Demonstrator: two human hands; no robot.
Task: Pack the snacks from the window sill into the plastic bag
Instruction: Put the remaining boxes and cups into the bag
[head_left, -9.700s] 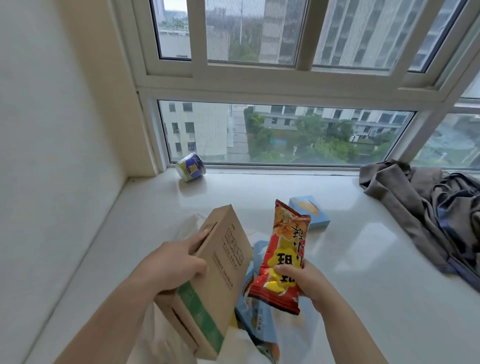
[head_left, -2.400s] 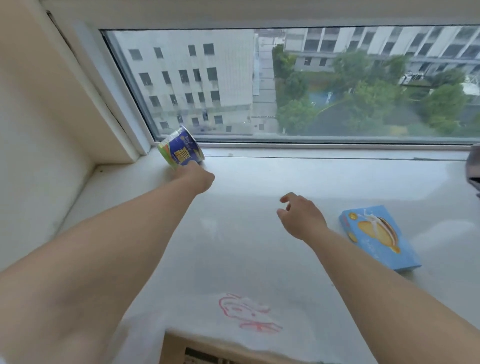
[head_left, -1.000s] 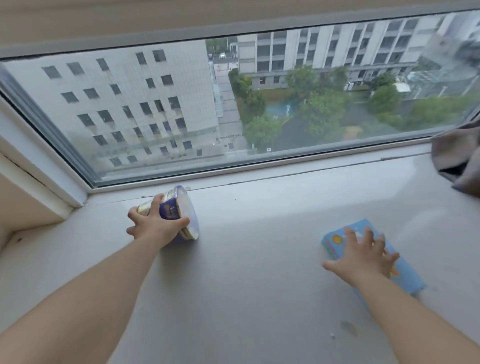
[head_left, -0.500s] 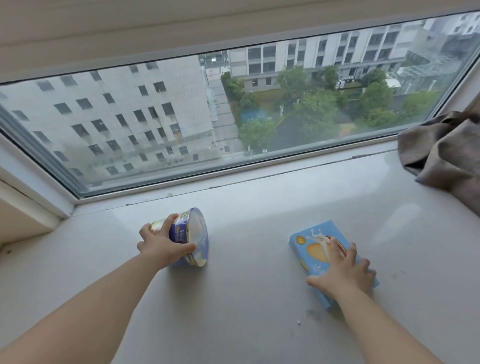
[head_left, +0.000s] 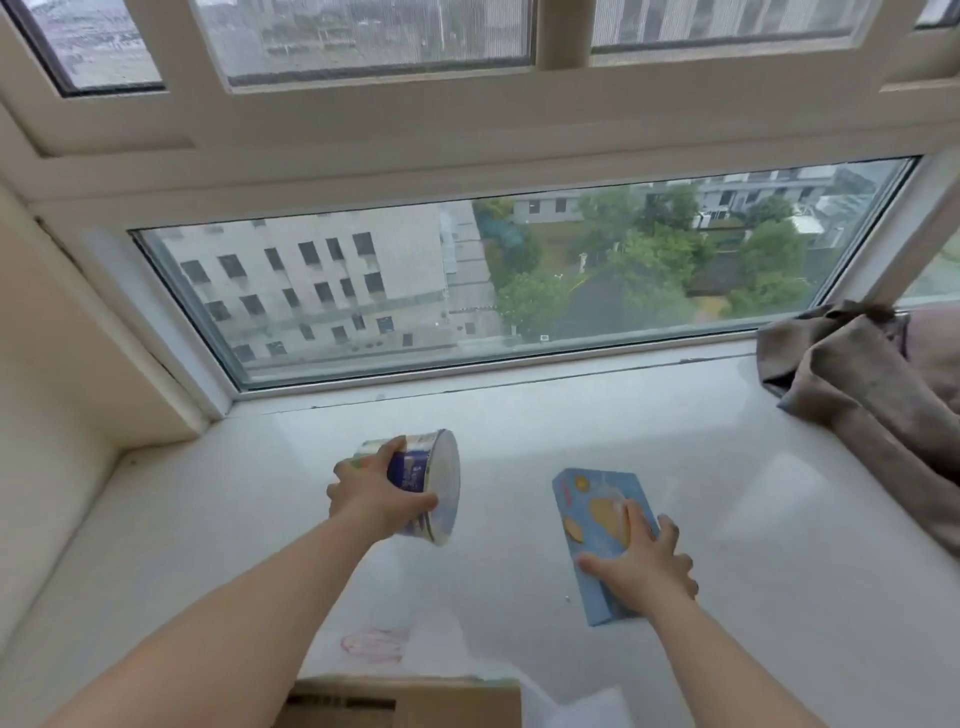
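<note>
round snack tub (head_left: 422, 486) with blue label and pale lid, tilted on its side, lid facing right, gripped by left hand (head_left: 375, 493) with fingers and thumb curled round the body; cannot tell whether lifted clear of the sill or touching it at the lower edge. to the right, well apart from the tub, flat blue snack box (head_left: 601, 535) with yellow pastry picture, lying on the white window sill (head_left: 779, 545), long side running away from the person. near end of the box covered by right hand (head_left: 641, 569), fingers spread over the top face and curved a little at the far side, thumb pressed at the left edge of the box, so holding the box between thumb and fingers. at the bottom middle, white translucent plastic bag (head_left: 415, 644) with a faint red print, spread on the sill, and inside or under its near part the top edge of a brown cardboard box (head_left: 405, 701), partly cut off by the frame. both forearms bare, reaching forward from the bottom corners. at the far right, crumpled grey-brown cloth (head_left: 862, 384) piled on the sill against the window frame. behind all, large window pane (head_left: 467, 280) in a cream frame, showing a grey building and green trees far below. cream wall (head_left: 47, 374) closing the sill on the left.
</note>
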